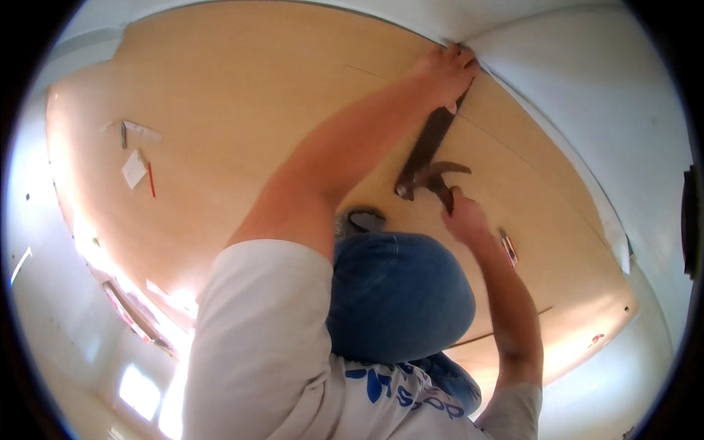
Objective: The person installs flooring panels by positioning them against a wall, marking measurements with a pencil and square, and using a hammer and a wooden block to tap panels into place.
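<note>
At the far edge of a light-brown wooden floor, my left hand grips a flat dark metal pull bar. Its far end lies under my fingers beside the white wall, and it slants back toward my knee. My right hand is closed round the handle of a claw hammer. The hammer head is right at the bar's near end; whether they touch I cannot tell. Thin seams run across the floor on both sides of the bar.
On the left lie a red pencil, a white square pad and a small dark tool. A red-and-grey tool lies beside my right forearm. The white wall borders the floor's far and right edges. My blue-jeaned knee is in front.
</note>
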Available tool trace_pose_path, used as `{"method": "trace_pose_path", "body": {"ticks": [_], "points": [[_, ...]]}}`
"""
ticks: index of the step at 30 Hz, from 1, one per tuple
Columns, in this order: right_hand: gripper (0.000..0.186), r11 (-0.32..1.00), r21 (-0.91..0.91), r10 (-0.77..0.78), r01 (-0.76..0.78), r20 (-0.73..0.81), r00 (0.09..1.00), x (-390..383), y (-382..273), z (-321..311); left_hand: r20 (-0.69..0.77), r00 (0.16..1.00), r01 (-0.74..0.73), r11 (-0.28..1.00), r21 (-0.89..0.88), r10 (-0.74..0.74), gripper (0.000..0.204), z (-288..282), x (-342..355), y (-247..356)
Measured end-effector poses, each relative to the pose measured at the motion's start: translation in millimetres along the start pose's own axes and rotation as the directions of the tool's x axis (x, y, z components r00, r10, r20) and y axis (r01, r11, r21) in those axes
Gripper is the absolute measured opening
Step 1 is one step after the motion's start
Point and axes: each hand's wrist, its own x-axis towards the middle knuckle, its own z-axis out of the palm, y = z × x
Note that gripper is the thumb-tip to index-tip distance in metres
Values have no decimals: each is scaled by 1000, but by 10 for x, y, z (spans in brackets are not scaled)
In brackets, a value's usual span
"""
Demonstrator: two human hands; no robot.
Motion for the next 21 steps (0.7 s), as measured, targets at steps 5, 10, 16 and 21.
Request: {"method": "trace_pose_path", "body": {"ticks": [5, 10, 16, 21], "points": [[33, 907, 420, 159, 14, -375, 913, -41, 65, -187, 23, 1000, -5, 1000, -5, 5, 108, 20, -60, -28], [20, 473, 872, 431, 124, -352, 831, 130, -191, -142, 29, 999, 17, 1000, -17, -17, 111, 109, -45, 15], [38, 962, 273, 8, -7, -4, 1000, -13, -252, 229, -9, 1000, 12, 1000, -19, -12, 105, 141, -79, 15], [37, 954, 297, 72, -52, -55, 996, -28, -74, 528, -27, 993, -109, 993, 54, 111, 85, 42, -93, -9]]}}
